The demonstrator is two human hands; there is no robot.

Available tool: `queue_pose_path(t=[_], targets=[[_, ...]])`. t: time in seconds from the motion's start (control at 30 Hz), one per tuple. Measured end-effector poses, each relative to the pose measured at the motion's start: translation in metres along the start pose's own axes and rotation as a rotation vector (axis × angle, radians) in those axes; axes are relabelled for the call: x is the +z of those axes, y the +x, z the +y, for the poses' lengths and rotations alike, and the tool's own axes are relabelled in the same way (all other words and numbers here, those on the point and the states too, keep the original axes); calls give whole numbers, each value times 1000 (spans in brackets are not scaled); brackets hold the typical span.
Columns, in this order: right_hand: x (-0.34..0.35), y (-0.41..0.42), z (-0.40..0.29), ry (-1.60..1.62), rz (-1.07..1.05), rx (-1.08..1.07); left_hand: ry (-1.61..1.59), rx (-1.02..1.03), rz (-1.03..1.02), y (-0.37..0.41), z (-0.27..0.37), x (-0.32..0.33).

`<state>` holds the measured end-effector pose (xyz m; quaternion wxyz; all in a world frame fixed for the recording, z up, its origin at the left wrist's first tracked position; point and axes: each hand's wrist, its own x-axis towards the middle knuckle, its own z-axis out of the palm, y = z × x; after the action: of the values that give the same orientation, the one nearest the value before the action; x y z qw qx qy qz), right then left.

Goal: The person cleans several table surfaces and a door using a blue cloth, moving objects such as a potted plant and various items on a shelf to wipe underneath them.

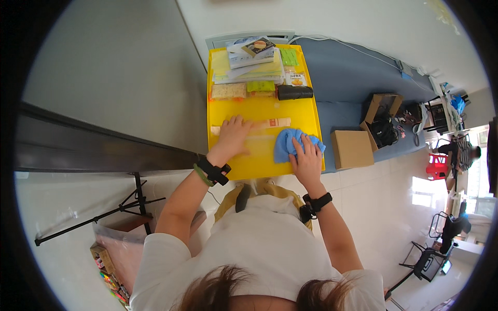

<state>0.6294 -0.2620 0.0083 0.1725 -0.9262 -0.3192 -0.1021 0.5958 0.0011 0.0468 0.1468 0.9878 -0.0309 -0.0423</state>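
In front of me is a yellow tabletop (264,165) with a raised rim. My left hand (232,138) is spread, fingers apart, over the left part of a long narrow paper-wrapped packet (279,123) with red print. Whether it touches the packet or only the tabletop, I cannot tell; the fingertips are slightly blurred. At the right front corner my right hand (307,159) lies on a bunched blue cloth (286,144), its fingers bent over the folds. Part of the cloth is hidden under that hand. Both wrists wear black straps with small devices.
Papers (249,74), a box (258,46), food packets (228,91), green packets (289,57) and a black roll (295,92) occupy the tabletop's far half. A grey cabinet (116,77) borders the left. Cardboard boxes (352,149) sit on a blue-grey sofa (330,116) at right; people are farther off.
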Motion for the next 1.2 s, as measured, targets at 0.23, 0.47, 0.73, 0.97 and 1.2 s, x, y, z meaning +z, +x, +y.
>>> queue_pose_path(t=[0.23, 0.47, 0.73, 0.97, 1.2], targets=[[2, -7, 1, 178, 149, 62, -92, 17, 77, 3, -21, 31], [-16, -16, -9, 239, 168, 79, 34, 32, 173, 7, -19, 46], [-9, -18, -12, -80, -50, -41, -234, -173, 20, -3, -5, -12], [30, 55, 8, -320, -77, 73, -199, -169, 146, -32, -11, -37], [31, 25, -29, -69, 11, 40, -98, -159, 37, -15, -34, -17]])
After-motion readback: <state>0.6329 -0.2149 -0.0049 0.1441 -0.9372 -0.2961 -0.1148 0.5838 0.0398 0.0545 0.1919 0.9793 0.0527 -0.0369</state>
